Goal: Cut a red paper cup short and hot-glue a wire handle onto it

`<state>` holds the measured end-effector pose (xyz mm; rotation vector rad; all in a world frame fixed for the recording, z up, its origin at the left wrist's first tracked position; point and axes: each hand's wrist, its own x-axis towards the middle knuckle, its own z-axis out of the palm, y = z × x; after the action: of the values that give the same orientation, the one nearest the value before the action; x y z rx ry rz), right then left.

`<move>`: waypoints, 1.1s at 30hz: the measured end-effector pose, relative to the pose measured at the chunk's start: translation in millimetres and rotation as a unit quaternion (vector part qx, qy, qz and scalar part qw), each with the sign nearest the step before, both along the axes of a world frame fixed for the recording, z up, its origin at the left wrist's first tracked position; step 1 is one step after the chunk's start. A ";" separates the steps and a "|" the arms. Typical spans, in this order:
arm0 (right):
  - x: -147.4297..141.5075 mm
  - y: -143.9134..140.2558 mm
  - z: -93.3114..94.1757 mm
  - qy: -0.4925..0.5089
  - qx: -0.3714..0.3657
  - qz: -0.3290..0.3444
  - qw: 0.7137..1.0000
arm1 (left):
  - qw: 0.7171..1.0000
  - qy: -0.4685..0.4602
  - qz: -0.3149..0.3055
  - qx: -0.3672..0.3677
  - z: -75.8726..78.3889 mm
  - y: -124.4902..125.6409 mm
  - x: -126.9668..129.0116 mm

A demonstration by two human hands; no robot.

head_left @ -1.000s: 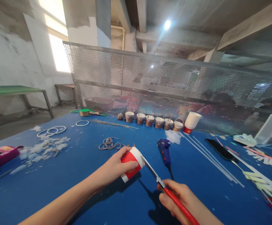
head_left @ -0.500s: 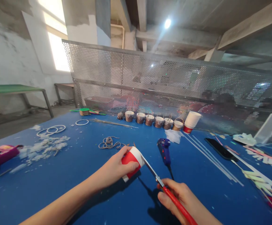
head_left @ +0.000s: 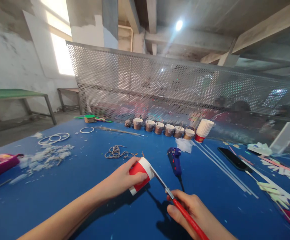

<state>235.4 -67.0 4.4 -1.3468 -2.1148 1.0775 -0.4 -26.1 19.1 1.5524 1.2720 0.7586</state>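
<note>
Paper cup: a red and white paper cup (head_left: 140, 175) lies on its side in mid-air just above the blue tabletop (head_left: 85, 186), toward the near edge and about midway across, its white rim turned to the right.
Left hand: the left hand (head_left: 121, 180) is wrapped round the red body of the cup, thumb on top and fingers curled underneath, gripping it firmly.
Scissors: red-handled scissors (head_left: 177, 203) run from the lower right up to the cup; the metal blades meet the cup's white rim, though how far apart the blades stand is too small to tell.
Right hand: the right hand (head_left: 193, 211) is closed round the red handles, fingers folded in.
Glue gun: a blue glue gun (head_left: 175, 160) lies flat just beyond the scissors, toward the middle of the tabletop.
Twine: a loose coil of brown twine (head_left: 115, 152) lies just beyond the left hand.
Cup row: a row of small brown-wrapped cups (head_left: 159, 128) stands along the far edge, with a stack of paper cups (head_left: 203, 130) tilted at its right end.
Rings and scraps: white rings (head_left: 53, 138) and a heap of white scraps (head_left: 47, 156) lie near the left edge.
Strips: long white strips (head_left: 222, 168) and a dark flat strip (head_left: 234, 159) lie toward the right edge.
Screen: a perforated metal screen (head_left: 184, 90) rises behind the far edge.
</note>
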 end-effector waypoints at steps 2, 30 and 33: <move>1.5 0.4 -2.9 0.008 -0.009 0.001 1.000 | 1.000 0.004 0.000 -0.003 0.2 0.2 0.1; 3.6 -1.3 -11.2 0.017 -0.040 -0.005 0.999 | 0.998 0.063 -0.002 0.016 4.9 -3.7 -0.7; 3.6 -0.3 -10.8 0.009 -0.028 0.001 1.000 | 0.997 0.074 -0.009 0.021 3.3 -3.5 -0.3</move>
<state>239.0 -67.3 -6.4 -1.3557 -2.0872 1.1533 -0.7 -29.6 22.4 1.6777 1.3558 0.6718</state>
